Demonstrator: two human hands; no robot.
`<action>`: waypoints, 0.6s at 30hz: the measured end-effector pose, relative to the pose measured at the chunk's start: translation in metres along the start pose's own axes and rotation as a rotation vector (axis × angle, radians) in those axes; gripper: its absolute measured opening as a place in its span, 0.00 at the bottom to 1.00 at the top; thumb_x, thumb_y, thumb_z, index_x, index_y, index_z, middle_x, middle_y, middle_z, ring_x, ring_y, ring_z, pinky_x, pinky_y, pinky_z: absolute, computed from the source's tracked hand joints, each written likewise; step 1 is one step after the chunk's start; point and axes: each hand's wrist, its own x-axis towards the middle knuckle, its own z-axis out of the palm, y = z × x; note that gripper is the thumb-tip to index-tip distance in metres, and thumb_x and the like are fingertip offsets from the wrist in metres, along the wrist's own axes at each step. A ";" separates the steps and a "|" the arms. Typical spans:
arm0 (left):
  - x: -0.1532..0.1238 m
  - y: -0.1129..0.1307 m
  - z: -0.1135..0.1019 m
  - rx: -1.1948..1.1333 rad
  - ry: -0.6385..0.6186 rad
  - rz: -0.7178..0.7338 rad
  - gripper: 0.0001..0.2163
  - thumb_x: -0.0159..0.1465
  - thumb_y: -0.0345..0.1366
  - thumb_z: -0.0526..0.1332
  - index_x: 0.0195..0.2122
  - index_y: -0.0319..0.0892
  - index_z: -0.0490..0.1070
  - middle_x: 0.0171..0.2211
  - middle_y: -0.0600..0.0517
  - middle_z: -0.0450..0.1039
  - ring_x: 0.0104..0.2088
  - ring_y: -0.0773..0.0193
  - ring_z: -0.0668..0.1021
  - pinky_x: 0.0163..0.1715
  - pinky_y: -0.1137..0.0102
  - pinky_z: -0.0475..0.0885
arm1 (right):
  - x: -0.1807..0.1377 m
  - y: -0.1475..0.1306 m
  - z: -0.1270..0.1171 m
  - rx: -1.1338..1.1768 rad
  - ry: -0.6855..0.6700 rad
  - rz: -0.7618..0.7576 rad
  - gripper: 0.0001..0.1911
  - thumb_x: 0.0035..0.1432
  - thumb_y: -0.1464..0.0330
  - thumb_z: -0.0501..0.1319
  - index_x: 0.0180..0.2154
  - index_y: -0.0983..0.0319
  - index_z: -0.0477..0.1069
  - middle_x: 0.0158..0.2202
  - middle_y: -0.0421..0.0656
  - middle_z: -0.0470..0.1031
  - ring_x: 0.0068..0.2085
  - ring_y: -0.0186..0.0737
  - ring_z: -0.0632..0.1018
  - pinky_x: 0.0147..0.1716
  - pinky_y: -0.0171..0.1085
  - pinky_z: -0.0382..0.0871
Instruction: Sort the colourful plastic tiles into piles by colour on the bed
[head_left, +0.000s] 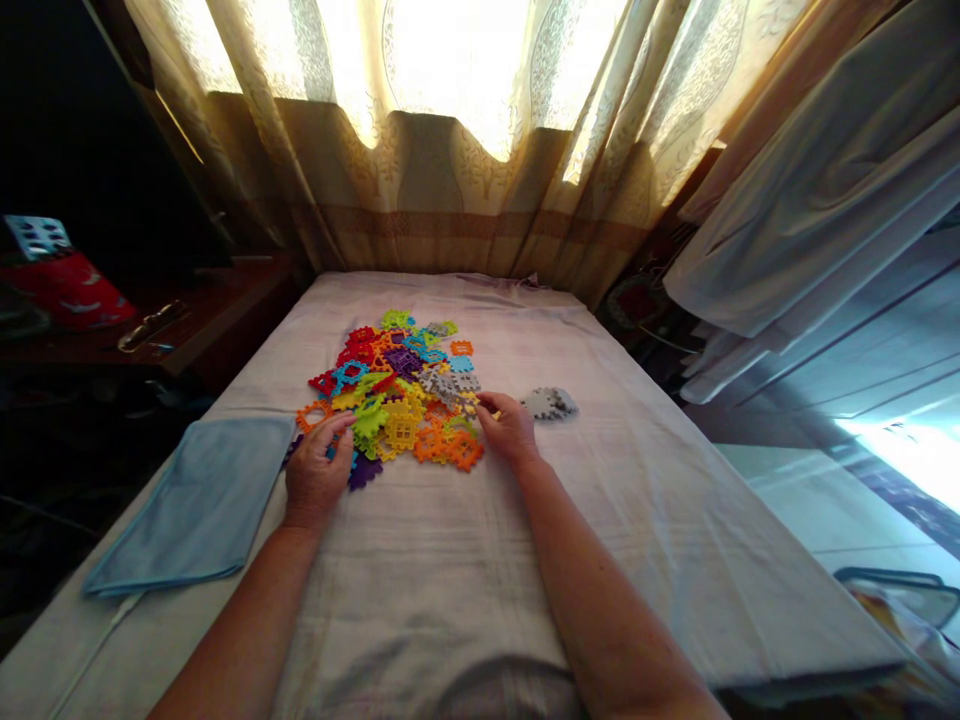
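Note:
A heap of colourful interlocking plastic tiles with notched edges lies mid-table, with yellow tiles (pixel 401 428), orange tiles (pixel 448 447), a purple tile (pixel 403 361) and red tiles (pixel 358 347) among them. My left hand (pixel 319 475) rests at the heap's near left edge, fingers loosely curved and apart from the thumb, beside green tiles (pixel 369 425). At the right edge, my right hand (pixel 511 428) has thumb and fingertips pinched on a grey tile (pixel 466 398); the fingers partly hide it. Right of that hand sits a small separate group of grey tiles (pixel 551 403).
A folded blue cloth (pixel 199 500) lies on the left of the cloth-covered table (pixel 645 560), with a white cable (pixel 97 645) coming from beneath it. Curtains (pixel 465 190) hang behind the far edge. A dark side table (pixel 202 310) stands left; draped fabric (pixel 817 170) hangs right.

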 end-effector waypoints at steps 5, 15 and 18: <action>0.001 -0.001 0.000 -0.005 -0.019 -0.009 0.11 0.64 0.37 0.56 0.42 0.43 0.76 0.46 0.48 0.80 0.47 0.59 0.80 0.54 0.62 0.73 | 0.018 0.028 -0.033 0.097 0.348 0.193 0.14 0.52 0.63 0.59 0.38 0.63 0.77 0.35 0.47 0.81 0.33 0.41 0.79 0.39 0.39 0.73; 0.000 -0.003 0.000 0.017 -0.009 -0.005 0.11 0.65 0.38 0.56 0.41 0.42 0.77 0.45 0.48 0.80 0.46 0.59 0.81 0.52 0.63 0.74 | 0.028 0.079 -0.057 0.276 0.524 0.450 0.19 0.47 0.62 0.57 0.39 0.65 0.75 0.33 0.47 0.80 0.30 0.42 0.80 0.30 0.37 0.74; 0.000 -0.001 -0.001 0.014 -0.015 -0.016 0.11 0.65 0.38 0.56 0.41 0.43 0.77 0.45 0.48 0.80 0.46 0.59 0.80 0.53 0.63 0.74 | 0.028 0.083 -0.055 0.259 0.527 0.467 0.19 0.46 0.63 0.56 0.39 0.65 0.75 0.35 0.47 0.80 0.30 0.41 0.80 0.29 0.37 0.73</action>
